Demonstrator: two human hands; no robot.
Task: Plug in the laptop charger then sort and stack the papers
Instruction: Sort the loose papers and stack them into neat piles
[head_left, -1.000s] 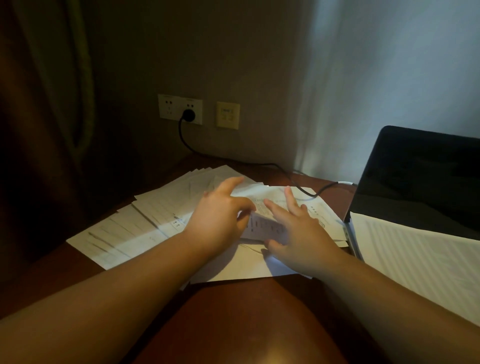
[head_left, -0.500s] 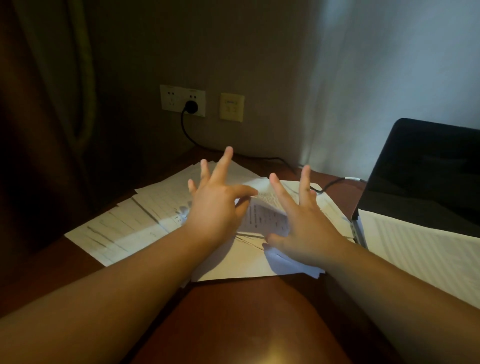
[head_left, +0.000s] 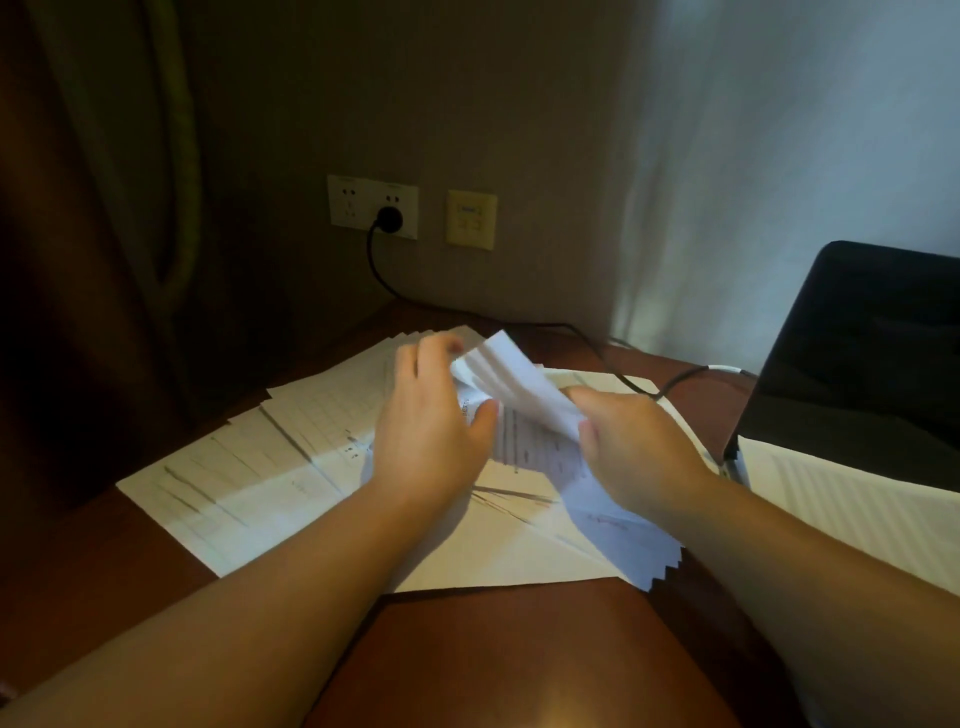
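Observation:
A bundle of small white printed slips is lifted above the desk, its sheets fanned and tilted. My left hand grips its left side, thumb on the printed face. My right hand grips its right side with curled fingers. Beneath lie larger white papers, spread loosely over the brown desk. The black charger plug sits in the white wall socket, and its cable runs across the desk to the black laptop at right.
A yellowish wall switch plate is right of the socket. More white paper lies on the laptop's base. A dark curtain hangs at left. A pale curtain fills the back right.
Both hands went from spread, flat fingers over the slips to curled grips on the bundle, which has risen off the larger papers.

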